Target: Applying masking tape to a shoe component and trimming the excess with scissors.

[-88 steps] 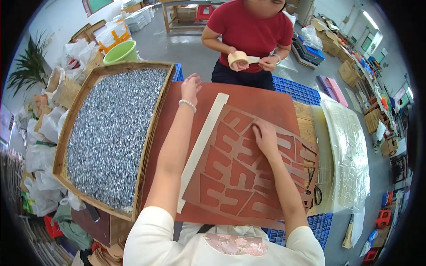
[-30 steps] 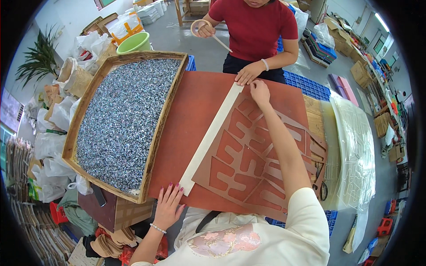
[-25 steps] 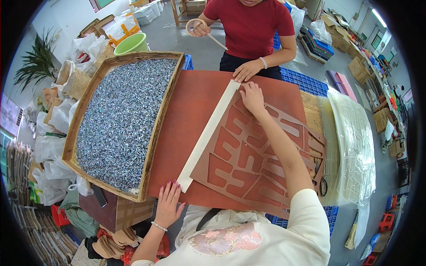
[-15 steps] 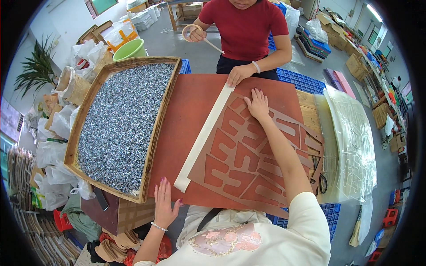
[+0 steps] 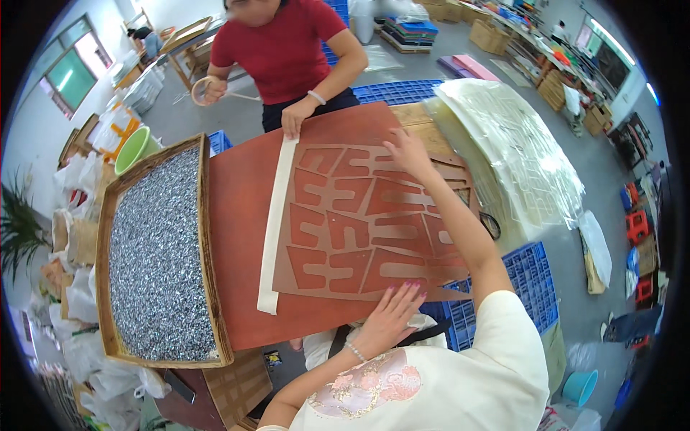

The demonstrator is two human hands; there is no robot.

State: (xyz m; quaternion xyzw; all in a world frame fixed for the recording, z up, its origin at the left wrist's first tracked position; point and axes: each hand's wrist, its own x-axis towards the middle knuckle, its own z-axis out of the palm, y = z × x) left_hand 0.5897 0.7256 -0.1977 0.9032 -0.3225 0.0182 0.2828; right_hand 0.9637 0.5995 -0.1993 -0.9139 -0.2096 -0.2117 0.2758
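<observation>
A craft workshop: at its centre a reddish-brown work board [image 5: 244, 237] carries a cut-out stencil sheet [image 5: 366, 223]. Left of the board sits a wooden tray of grey chips [image 5: 154, 251]; right of it lie translucent stencil sheets [image 5: 517, 144]; beyond it are blue plastic crates [image 5: 402, 90], stacked boxes and a concrete floor

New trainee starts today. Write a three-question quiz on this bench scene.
1. True or false: the left hand presses the near edge of the reddish-brown cut-out stencil sheet.
2. The right hand rests on: A) the wooden tray of grey granules; B) the stencil's far part; C) the green plastic basin.
3. What lies along the stencil's left edge?

Key: 1 true. 2 B. 3 a long cream tape strip, its far end under another person's hand.
</observation>
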